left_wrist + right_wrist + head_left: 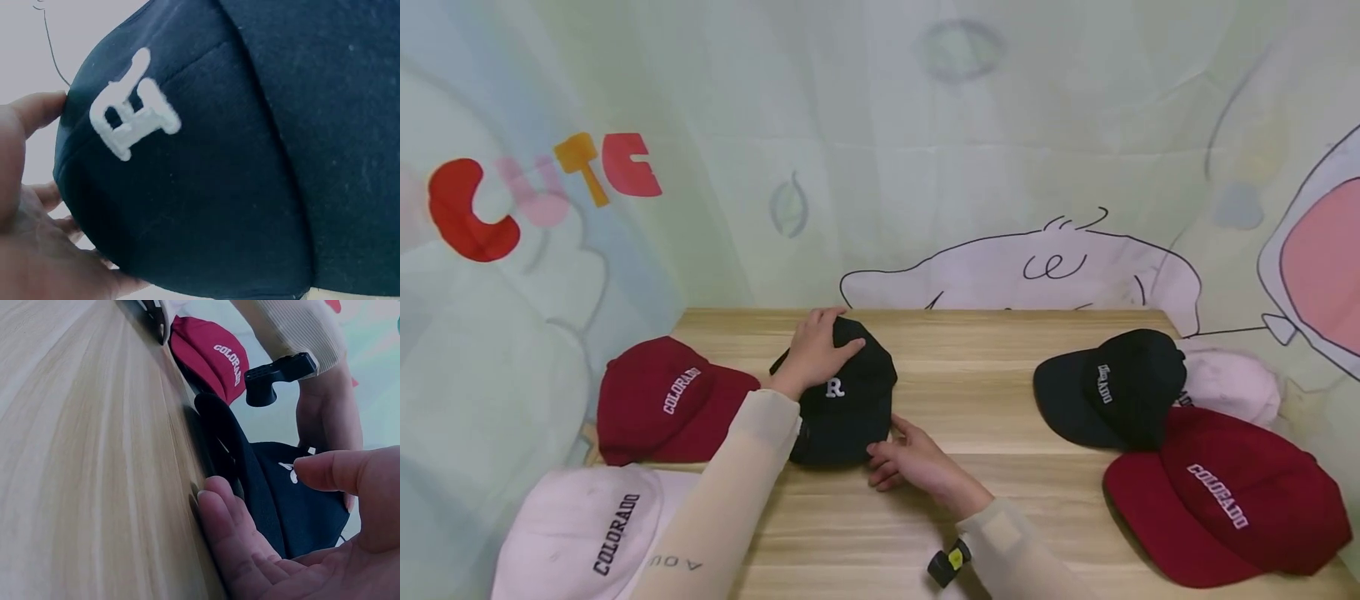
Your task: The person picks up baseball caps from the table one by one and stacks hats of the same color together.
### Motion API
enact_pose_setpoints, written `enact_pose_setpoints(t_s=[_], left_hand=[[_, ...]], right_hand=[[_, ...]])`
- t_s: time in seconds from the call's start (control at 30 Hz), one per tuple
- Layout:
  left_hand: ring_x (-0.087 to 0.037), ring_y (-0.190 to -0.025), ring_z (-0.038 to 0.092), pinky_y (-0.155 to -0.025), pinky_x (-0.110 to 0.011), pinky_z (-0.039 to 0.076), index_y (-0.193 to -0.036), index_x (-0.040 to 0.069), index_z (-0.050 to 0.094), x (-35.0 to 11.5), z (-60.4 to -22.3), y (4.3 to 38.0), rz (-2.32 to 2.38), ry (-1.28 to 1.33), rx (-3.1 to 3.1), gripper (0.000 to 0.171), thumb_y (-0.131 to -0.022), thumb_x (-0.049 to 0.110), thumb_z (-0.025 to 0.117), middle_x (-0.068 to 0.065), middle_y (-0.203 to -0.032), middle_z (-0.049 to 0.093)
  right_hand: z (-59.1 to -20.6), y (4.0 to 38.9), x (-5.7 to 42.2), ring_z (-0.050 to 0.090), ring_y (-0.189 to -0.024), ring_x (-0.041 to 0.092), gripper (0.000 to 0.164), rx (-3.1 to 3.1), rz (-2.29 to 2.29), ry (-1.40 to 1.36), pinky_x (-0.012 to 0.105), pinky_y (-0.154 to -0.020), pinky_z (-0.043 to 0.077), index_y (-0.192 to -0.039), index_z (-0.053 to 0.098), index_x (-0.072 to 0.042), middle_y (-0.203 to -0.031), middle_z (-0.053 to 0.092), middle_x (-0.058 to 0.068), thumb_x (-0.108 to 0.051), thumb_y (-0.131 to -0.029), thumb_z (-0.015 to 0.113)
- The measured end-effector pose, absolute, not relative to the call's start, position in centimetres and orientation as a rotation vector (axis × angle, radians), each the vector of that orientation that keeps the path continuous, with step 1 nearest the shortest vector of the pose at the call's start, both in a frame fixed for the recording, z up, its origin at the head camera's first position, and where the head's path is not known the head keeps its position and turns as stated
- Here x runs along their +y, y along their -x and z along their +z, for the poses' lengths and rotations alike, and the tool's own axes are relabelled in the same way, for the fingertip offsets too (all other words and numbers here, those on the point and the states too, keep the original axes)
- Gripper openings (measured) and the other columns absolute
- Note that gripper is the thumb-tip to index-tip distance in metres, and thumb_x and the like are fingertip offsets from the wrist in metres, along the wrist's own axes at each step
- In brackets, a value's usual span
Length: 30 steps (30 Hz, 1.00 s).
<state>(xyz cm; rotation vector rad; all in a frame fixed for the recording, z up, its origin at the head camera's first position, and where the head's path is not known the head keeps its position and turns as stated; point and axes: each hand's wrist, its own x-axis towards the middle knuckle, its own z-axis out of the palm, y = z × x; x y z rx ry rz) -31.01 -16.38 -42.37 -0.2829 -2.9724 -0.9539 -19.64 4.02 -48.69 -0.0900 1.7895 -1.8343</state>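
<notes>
A black cap [857,429] with a white letter R lies in the middle of the wooden table, its brim toward me. My left hand [816,350] grips the top of its crown, thumb on the near side and fingers over the far side. In the left wrist view, the thumb and fingertips lie along the edge of the crown [187,206]. My right hand [921,467] is at the cap's near right corner. In the right wrist view, its fingers [228,531] lie low by the tabletop against the brim [234,437], and the thumb stands apart in front of the crown.
To the left are a dark red cap [647,408] and a white cap [572,525]. At the right, another black cap [1123,387], a pale pink cap [1232,383] and a second dark red cap [1240,492] crowd together. A printed curtain [880,167] hangs behind the table [970,392].
</notes>
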Motion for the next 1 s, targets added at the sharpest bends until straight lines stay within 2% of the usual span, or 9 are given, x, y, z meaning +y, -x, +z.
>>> enact_pose_setpoints(t_s=[0.2, 0.4, 0.73, 1.0], left_hand=[[-0.047, -0.151, 0.025, -0.122, -0.068, 0.019, -0.16, 0.014, 0.034, -16.11, -42.42, 30.86, -0.913, 0.243, -3.001, 0.067, -0.104, 0.043, 0.057, -0.019, -0.165, 0.026], [-0.046, -0.156, 0.016, -0.12, -0.078, 0.009, -0.162, 0.02, 0.032, -15.91, -42.46, 30.65, -0.886, 0.225, -3.034, 0.063, -0.107, 0.044, 0.052, -0.017, -0.169, 0.02], [-0.046, -0.158, 0.011, -0.118, -0.079, 0.007, -0.162, 0.025, 0.032, -16.07, -42.81, 30.63, -0.882, 0.229, -3.049, 0.061, -0.108, 0.046, 0.049, -0.016, -0.171, 0.016], [-0.045, -0.158, 0.01, -0.118, -0.08, 0.008, -0.163, 0.025, 0.031, -16.03, -42.73, 30.29, -0.858, 0.227, -3.055, 0.061, -0.108, 0.044, 0.05, -0.016, -0.172, 0.014]], right_hand=[[-48.7, 19.76, 4.11, 0.072, -0.071, 0.015, 0.091, 1.786, -1.816, 0.101, 0.033, -0.07, 0.063, -0.165, 0.008, 0.001, -0.101, 0.07, 0.017, -0.014, -0.097, 0.066], [-48.81, 19.75, 4.3, 0.071, -0.072, 0.016, 0.093, 1.759, -1.827, 0.116, 0.033, -0.071, 0.064, -0.164, 0.006, 0.002, -0.101, 0.069, 0.018, -0.013, -0.096, 0.066], [-48.6, 20.08, 4.27, 0.073, -0.072, 0.017, 0.093, 1.767, -1.802, 0.086, 0.036, -0.07, 0.064, -0.165, 0.006, -0.003, -0.103, 0.068, 0.019, -0.014, -0.096, 0.067], [-48.74, 20.31, 4.43, 0.073, -0.07, 0.018, 0.093, 1.756, -1.796, 0.074, 0.036, -0.067, 0.064, -0.165, 0.004, -0.004, -0.094, 0.069, 0.015, -0.016, -0.097, 0.066]])
